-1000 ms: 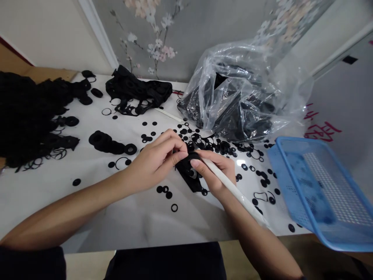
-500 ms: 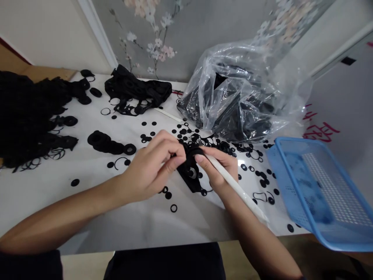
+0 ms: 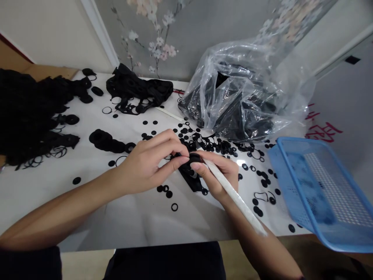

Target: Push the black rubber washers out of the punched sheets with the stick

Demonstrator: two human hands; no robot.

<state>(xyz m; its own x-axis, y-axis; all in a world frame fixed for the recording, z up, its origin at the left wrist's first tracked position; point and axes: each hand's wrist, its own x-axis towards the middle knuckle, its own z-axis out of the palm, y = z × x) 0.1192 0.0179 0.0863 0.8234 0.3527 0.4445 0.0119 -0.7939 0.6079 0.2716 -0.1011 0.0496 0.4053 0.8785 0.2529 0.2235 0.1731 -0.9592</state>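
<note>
My left hand [image 3: 154, 163] is closed, thumb and forefinger pinched at the edge of a black rubber ring [image 3: 194, 158]. My right hand [image 3: 220, 173] grips the same ring from the other side, between thumb and forefinger. A long white flat stick-like tool [image 3: 233, 190] also lies in my right hand, its rear end running back over the forearm and a narrow tip poking out near the ring. Below the fingers, a piece of black rubber sheet with holes [image 3: 190, 181] rests on the table. What exactly the left fingertips pinch is partly hidden.
Small black discs and rings [image 3: 186, 134] litter the white table [image 3: 122, 221]. A row of black rings [image 3: 106, 140] lies left. Behind are black rubber scraps [image 3: 138, 87] and a clear plastic bag [image 3: 241, 93]; a dark heap [image 3: 26, 112] fills the far left. Right stands a blue basket [image 3: 294, 186].
My left hand has come closer to the right, its fingers straighter and now meeting the ring. The ring and the white tool have tilted slightly in my right hand.
</note>
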